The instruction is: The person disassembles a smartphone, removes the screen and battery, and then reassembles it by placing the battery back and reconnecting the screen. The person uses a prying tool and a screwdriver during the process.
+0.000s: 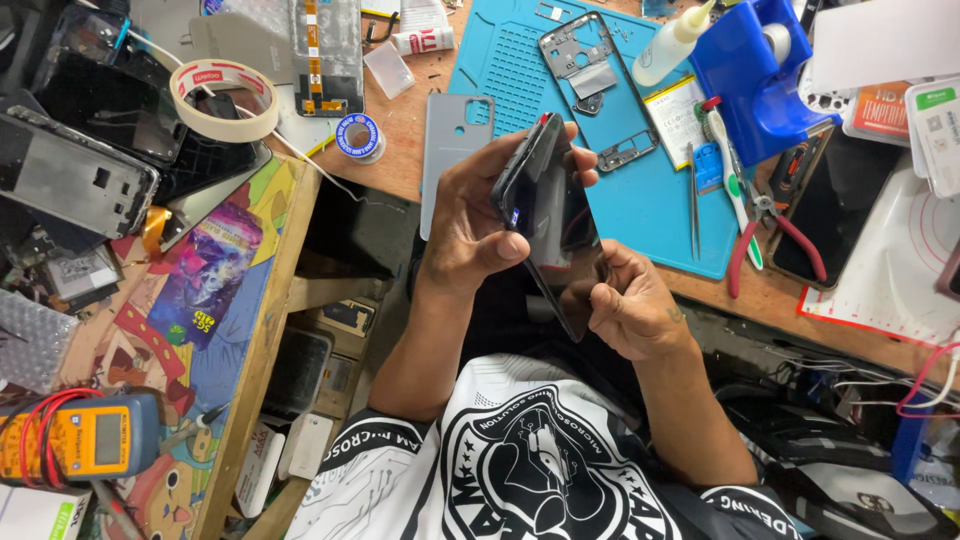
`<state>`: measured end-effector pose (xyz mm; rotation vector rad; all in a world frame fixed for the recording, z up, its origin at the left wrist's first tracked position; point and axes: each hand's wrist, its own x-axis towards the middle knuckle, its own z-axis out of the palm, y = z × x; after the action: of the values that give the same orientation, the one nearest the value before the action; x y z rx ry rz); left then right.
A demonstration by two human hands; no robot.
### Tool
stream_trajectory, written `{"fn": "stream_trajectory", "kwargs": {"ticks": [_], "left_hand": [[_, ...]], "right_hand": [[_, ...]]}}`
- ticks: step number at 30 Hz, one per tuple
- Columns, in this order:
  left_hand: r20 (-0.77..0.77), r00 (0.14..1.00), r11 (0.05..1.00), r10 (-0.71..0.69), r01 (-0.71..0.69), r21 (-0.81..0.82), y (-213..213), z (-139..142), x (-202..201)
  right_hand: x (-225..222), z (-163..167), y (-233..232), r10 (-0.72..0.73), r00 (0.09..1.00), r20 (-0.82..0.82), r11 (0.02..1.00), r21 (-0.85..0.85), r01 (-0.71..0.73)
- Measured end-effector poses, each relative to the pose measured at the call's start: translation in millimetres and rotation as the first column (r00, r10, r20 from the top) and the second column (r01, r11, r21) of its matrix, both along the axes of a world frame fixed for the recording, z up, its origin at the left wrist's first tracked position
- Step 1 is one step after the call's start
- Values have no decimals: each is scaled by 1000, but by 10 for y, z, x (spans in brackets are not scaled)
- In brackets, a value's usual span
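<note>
A dark smartphone [545, 205] is held on edge in front of my chest, its glossy black screen part tilted and partly lifted from the body. My left hand [475, 225] grips the phone's upper half, thumb laid across its side. My right hand [625, 300] pinches the lower end of the black screen panel, fingers curled around it. Behind the phone lies a grey back cover [450, 140] on the wooden bench, and a bare phone frame [590, 85] rests on the blue work mat [660, 190].
Tweezers [693, 200], red-handled pliers [775, 235] and a white squeeze bottle [672, 45] lie on or near the mat. A tape roll [225, 98], solder spool [360, 137], dismantled phones [75, 175] and a yellow multimeter [85, 440] crowd the left side. Another black phone [835, 215] sits right.
</note>
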<state>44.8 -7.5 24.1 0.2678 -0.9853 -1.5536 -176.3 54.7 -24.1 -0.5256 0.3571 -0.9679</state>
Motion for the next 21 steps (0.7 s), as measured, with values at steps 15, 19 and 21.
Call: {"fn": "stream_trajectory", "kwargs": {"ticks": [15, 19, 21], "left_hand": [[17, 990, 985, -142, 143, -94, -36, 24, 93], [79, 986, 979, -144, 154, -137, -31, 50, 108], [110, 988, 982, -111, 126, -138, 0, 80, 135]], "right_hand": [[-30, -61, 31, -76, 996, -51, 984, -167, 66], [-44, -113, 29, -123, 989, -85, 984, -141, 110], [-53, -143, 23, -135, 989, -59, 980, -152, 125]]}}
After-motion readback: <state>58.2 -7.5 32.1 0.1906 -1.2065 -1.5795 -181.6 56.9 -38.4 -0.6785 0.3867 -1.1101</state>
